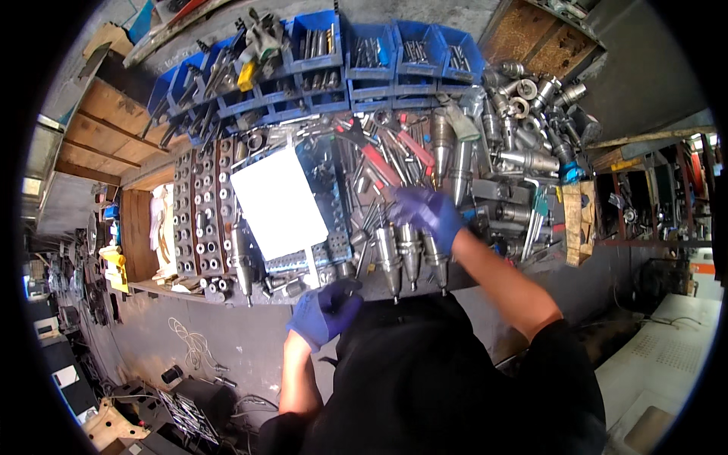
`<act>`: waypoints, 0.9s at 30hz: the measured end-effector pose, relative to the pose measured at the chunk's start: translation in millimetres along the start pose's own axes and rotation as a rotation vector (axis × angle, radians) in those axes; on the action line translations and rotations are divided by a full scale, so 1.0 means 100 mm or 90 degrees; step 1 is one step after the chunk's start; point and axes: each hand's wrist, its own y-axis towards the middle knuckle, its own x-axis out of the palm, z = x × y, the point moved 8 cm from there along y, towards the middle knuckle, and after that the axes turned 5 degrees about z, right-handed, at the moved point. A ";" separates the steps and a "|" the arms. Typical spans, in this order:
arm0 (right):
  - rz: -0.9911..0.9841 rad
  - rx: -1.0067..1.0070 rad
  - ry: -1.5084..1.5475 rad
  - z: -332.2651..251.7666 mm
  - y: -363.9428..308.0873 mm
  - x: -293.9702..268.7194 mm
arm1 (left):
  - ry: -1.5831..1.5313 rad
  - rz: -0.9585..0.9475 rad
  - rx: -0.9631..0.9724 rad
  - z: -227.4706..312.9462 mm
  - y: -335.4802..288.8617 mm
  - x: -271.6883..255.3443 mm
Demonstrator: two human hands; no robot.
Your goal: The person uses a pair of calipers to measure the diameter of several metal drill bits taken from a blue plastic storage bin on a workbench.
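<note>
My right hand, in a blue-purple glove (431, 212), hangs over the bench with its fingers reaching left and far; it is blurred, so I cannot tell whether it grasps anything. My left hand, in a matching glove (322, 315), is at the near edge with its fingers bent, and whether they close on something I cannot tell either. Between the two, at the near edge, three grey steel tapered tool holders (410, 254) lie side by side, their long axes running near to far, slim ends toward me. My right hand is the nearer, just beyond the rightmost one; from my left hand they lie to the right. Farther out on the left are a white rectangular sheet (279, 203) and another such steel holder (241, 262); beyond my right hand are red-handled metal tools (379, 165), then blue plastic bins (371, 74), with a heap of steel holders (531, 161) at far right.
</note>
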 end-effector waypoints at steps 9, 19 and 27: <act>0.181 0.190 0.584 -0.76 2.06 -1.47 | -0.037 0.003 -0.054 0.68 0.43 0.32; 0.097 0.164 0.481 -0.50 2.91 -1.76 | -0.058 0.108 -0.041 0.87 0.43 0.41; 0.173 0.119 0.560 -0.77 2.80 -1.66 | -0.088 0.121 -0.103 0.81 0.29 0.31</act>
